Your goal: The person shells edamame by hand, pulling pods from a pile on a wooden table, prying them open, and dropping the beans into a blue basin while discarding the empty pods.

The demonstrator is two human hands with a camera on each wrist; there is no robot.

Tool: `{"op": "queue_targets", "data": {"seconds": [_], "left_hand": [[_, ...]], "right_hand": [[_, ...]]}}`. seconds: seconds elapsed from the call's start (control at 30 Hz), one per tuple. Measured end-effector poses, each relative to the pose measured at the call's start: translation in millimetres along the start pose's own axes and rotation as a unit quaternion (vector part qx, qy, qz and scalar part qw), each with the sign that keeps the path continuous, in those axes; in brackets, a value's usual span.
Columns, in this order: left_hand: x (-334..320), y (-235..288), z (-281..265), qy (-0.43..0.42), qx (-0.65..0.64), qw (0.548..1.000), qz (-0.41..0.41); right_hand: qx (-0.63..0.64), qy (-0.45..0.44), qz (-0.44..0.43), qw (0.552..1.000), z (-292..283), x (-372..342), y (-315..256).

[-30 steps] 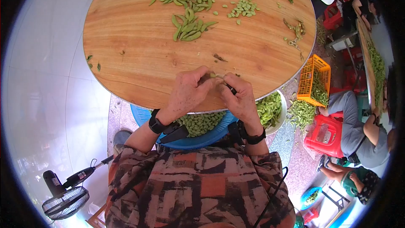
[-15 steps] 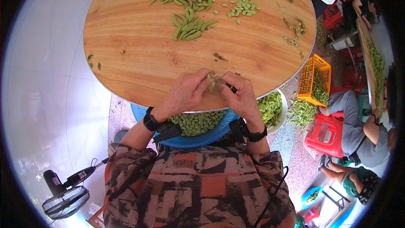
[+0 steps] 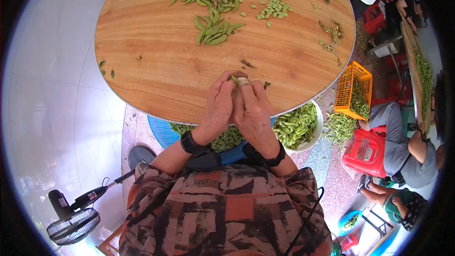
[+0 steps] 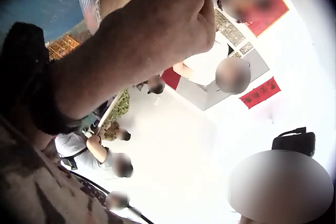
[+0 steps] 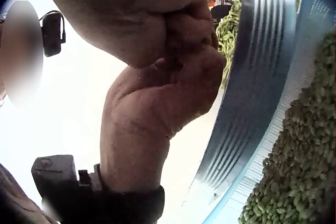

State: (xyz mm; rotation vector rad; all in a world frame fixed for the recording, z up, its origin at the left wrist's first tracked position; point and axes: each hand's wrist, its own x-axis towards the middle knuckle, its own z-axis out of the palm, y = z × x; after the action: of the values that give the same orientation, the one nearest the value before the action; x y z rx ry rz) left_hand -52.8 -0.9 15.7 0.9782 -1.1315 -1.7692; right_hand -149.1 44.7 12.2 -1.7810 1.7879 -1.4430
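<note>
Both hands meet over the near edge of a round wooden table (image 3: 156, 73). My left hand (image 3: 219, 106) pinches a small green bean pod (image 3: 234, 79) at its fingertips. My right hand (image 3: 254, 114) is pressed close against it, with curled fingers at the same pod; a pale wrap (image 3: 242, 81) circles one of its digits. Much of the pod is hidden by the fingers. Farther up the table lie a small heap of green pods (image 3: 215, 33) and a cluster of loose shelled beans (image 3: 275, 9). In both wrist views, hands and forearms cover the pod.
Below the table edge, a blue basin (image 3: 161, 132) holds shelled beans (image 5: 294, 171). Right of it stands a pale bowl of green pods (image 3: 298, 125). An orange crate (image 3: 353, 87), a red stool (image 3: 365, 151) and other seated people are at the right. A fan (image 3: 73, 227) stands lower left.
The hands were slightly apart with a pale, opened-looking pod between the fingertips. They have come together, the right moving left, and a green pod now shows at the fingertips.
</note>
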Motion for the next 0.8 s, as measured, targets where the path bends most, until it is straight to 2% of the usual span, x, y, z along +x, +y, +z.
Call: {"op": "queue_targets", "data": {"seconds": [0.13,0.17,0.2,0.23,0.27,0.3,0.33,0.4,0.43,0.47,0.5,0.53,0.6,0.63,0.7,0.73,0.8], "left_hand": [[-2.6,-12.6,6.3,0.023,-0.088,0.996,-0.008],[-4.4,-16.3,5.6,0.030,0.050,0.992,0.108],[-5.0,-14.2,7.0,0.035,0.186,0.957,0.220],[-4.9,-10.8,8.9,0.036,0.187,0.956,0.221],[-4.6,-5.8,11.3,0.047,-0.045,0.996,0.061],[-3.8,-1.4,13.0,0.054,-0.274,0.954,-0.105],[-1.9,-5.1,6.7,0.055,-0.275,0.954,-0.105],[2.5,-11.1,-9.0,-0.052,-0.270,0.956,-0.107],[2.7,-10.7,-9.4,-0.051,-0.271,0.955,-0.107],[2.3,-8.9,-9.3,-0.035,-0.259,0.958,-0.119],[2.2,-6.3,-8.8,-0.018,-0.247,0.960,-0.131],[2.4,-5.8,-10.5,-0.018,-0.247,0.960,-0.131],[2.5,-4.1,-16.7,-0.037,-0.205,0.969,-0.131],[2.6,-2.9,-19.6,-0.036,-0.206,0.969,-0.131],[3.7,-0.2,-25.5,-0.085,-0.160,0.978,-0.109],[4.4,1.3,-28.6,-0.085,-0.160,0.978,-0.108],[5.3,7.6,-31.2,-0.150,-0.206,0.960,-0.119]], "right_hand": [[0.001,0.022,-0.030,0.999,3.0,1.2,0.5],[0.000,0.020,-0.037,0.999,3.2,1.8,2.8],[-0.001,0.018,-0.043,0.999,2.9,2.5,4.5],[0.000,0.018,-0.044,0.999,1.4,3.6,3.9],[0.019,0.027,-0.025,0.999,-0.9,5.2,2.4],[0.039,0.035,-0.005,0.999,-2.9,6.1,2.4],[0.039,0.034,-0.005,0.999,-4.4,6.2,5.6],[0.141,0.012,0.062,0.988,-8.0,6.3,15.2],[0.141,0.010,0.062,0.988,-10.4,5.8,17.8],[0.293,-0.020,0.177,0.940,-12.7,5.3,20.2],[0.433,-0.049,0.284,0.854,-15.0,5.1,22.5],[0.433,-0.050,0.284,0.854,-17.2,6.0,25.5],[0.603,-0.060,0.325,0.726,-20.9,9.3,31.5],[0.602,-0.060,0.326,0.726,-22.6,10.3,32.3],[0.632,-0.069,0.362,0.681,-26.2,12.7,32.8],[0.632,-0.070,0.362,0.681,-28.0,13.9,34.8],[0.680,-0.087,0.395,0.612,-30.7,15.9,38.0]]}}
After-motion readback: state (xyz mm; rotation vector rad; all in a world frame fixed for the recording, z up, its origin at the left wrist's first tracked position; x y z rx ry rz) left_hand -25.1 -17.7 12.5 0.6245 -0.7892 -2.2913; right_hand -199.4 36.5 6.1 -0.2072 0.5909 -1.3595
